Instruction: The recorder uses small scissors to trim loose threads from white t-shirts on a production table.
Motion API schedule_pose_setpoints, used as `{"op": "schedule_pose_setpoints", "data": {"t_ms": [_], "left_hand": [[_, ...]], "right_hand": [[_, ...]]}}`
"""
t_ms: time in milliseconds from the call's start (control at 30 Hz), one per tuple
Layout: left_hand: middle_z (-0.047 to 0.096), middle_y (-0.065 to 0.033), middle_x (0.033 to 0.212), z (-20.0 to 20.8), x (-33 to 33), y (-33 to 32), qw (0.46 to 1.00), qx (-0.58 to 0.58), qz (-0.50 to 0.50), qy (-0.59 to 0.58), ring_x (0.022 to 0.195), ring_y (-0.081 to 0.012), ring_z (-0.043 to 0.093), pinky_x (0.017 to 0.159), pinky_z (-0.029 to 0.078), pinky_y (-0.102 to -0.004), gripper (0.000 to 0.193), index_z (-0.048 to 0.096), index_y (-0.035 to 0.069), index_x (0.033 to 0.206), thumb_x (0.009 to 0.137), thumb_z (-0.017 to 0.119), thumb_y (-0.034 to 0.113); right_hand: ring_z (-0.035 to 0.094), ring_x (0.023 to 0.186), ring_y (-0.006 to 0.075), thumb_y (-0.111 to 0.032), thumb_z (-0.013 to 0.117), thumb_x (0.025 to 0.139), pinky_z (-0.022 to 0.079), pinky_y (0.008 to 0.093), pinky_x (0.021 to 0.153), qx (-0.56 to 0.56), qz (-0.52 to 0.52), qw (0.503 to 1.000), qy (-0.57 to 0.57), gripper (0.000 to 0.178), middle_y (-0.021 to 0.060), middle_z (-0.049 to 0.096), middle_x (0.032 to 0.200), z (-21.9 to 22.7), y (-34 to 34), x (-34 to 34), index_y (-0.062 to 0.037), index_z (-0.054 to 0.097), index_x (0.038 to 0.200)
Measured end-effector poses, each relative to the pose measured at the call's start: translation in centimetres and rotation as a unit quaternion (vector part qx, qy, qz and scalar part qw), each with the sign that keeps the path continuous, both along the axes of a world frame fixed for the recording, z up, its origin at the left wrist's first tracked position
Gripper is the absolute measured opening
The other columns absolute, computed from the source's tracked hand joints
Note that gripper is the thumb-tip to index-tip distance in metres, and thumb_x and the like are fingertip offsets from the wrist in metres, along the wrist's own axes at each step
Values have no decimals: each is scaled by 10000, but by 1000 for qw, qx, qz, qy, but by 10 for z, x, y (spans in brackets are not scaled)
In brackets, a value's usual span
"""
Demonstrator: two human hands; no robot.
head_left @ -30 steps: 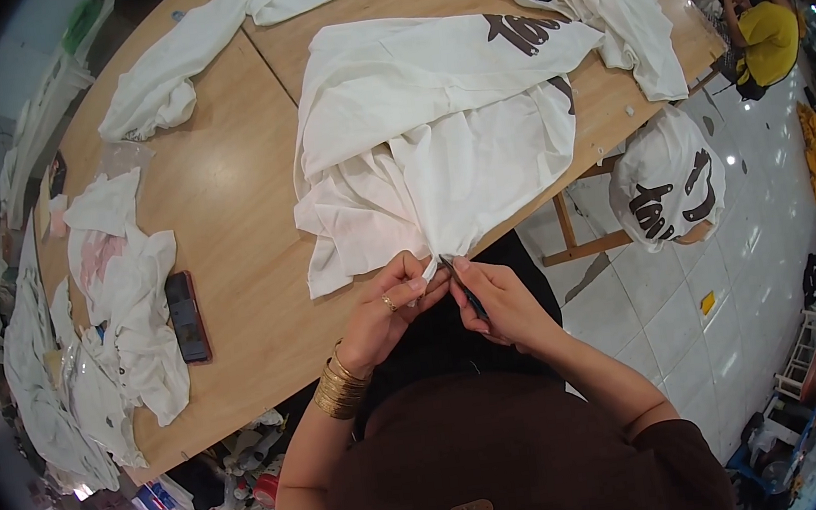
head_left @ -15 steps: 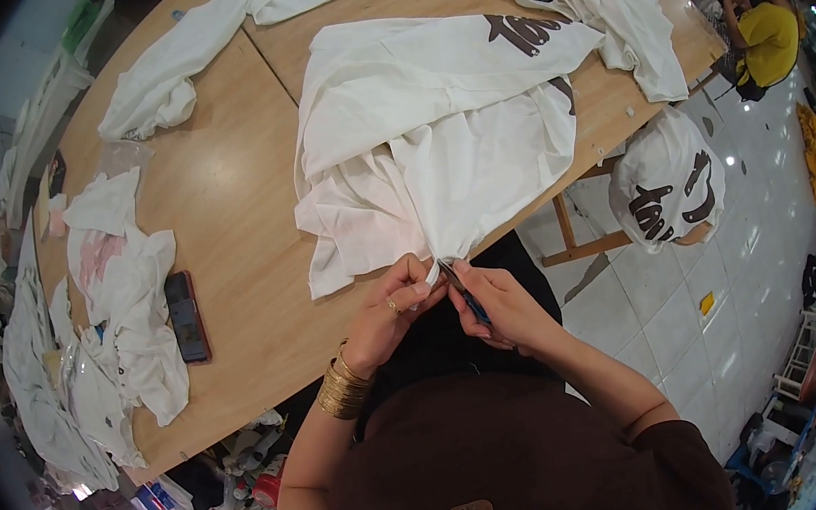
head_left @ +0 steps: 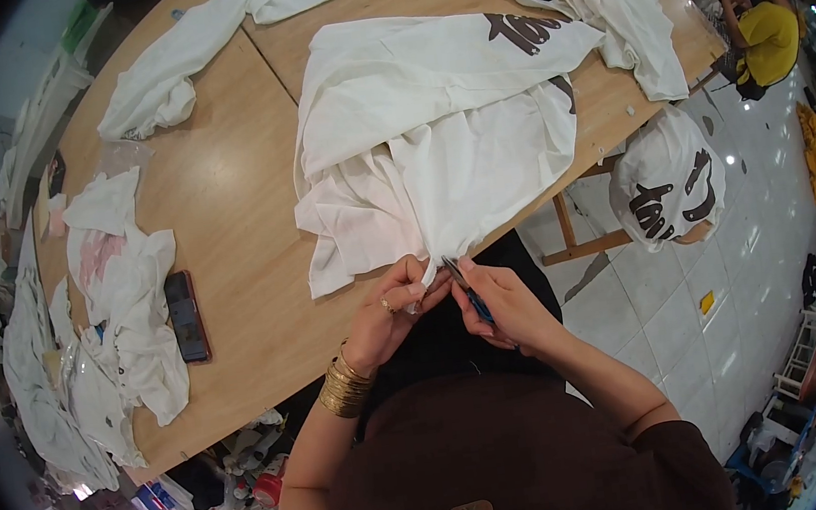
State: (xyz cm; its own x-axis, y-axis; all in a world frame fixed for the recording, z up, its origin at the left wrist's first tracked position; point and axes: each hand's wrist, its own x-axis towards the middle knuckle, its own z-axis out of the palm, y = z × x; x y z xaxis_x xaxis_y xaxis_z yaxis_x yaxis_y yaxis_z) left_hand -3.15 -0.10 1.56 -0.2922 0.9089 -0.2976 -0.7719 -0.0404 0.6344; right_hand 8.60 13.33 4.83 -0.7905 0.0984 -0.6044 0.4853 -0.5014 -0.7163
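A white garment (head_left: 451, 99) with dark brown printed shapes is spread over the near edge of the table, its lower end gathered toward me. My left hand (head_left: 397, 302), with gold bangles at the wrist and a ring, pinches a narrow fold of that cloth. In my right hand (head_left: 496, 303) is a small pair of scissors (head_left: 475, 303) with dark blue handles; the metal blades point up and left at the pinched cloth. Whether the blade tips touch the cloth I cannot tell.
The wooden table (head_left: 220, 196) also bears a phone (head_left: 187, 317) and white garments (head_left: 138, 316) at left, with another white garment (head_left: 602, 11) at far right. A stool (head_left: 584, 250) holds a printed white cloth (head_left: 666, 180). A person in yellow (head_left: 768, 43) sits beyond.
The scissors and my right hand have shifted slightly right, and the blades stand a little apart from my left fingers. My left hand still pinches the cloth.
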Motion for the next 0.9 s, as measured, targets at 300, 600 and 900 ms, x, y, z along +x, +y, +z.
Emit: {"op": "schedule_pose_setpoints", "data": {"t_ms": [300,600,900], "left_hand": [[358,1,768,-7,1,-1,999,-13,-17,49,742,-99,362,847,368,-253,163,376,78,772,858,488,159],[344,16,765,-8,0,-2,984,-18,-55,171,701,-94,311,651,289,-218,153,378,90,777,868,477,163],[415,-22,803,1,2,2,999,-20,34,-20,831,-119,433,881,384,-276,159,388,80,773,848,498,168]], "right_hand": [[258,304,59,-400,287,973,210,197,282,3,30,999,-18,430,4,391,472,-1,0,0,-61,443,762],[250,292,76,-414,302,966,200,223,271,-31,4,999,-17,448,9,377,458,-4,-1,-5,-53,435,736],[272,330,65,-410,313,967,199,219,315,35,-14,999,-4,459,8,388,461,1,-4,-1,-56,446,707]]}}
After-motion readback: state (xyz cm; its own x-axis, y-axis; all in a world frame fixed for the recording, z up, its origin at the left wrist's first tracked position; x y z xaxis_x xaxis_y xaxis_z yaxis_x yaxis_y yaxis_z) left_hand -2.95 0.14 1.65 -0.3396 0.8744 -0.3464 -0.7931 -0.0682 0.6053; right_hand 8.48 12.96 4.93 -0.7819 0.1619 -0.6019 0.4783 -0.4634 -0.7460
